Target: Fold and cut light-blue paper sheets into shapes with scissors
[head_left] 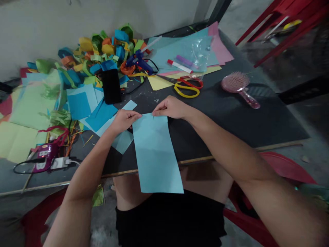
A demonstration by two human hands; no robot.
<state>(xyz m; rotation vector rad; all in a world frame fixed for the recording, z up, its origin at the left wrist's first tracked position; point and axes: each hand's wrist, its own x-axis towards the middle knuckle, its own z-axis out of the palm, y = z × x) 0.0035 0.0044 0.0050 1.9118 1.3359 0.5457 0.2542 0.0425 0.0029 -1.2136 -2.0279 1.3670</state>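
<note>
A long light-blue paper sheet lies across the front edge of the dark table and hangs over my lap. My left hand pinches its far left corner, fingers closed. My right hand pinches the far edge near the right corner, fingers closed on the paper. Both hands rest on the tabletop.
Yellow-and-red scissors lie just beyond my right hand. A blue glue gun, a black phone, a pile of coloured paper strips, blue paper pieces, a glue stick and a pink hairbrush surround them. A power strip sits at left.
</note>
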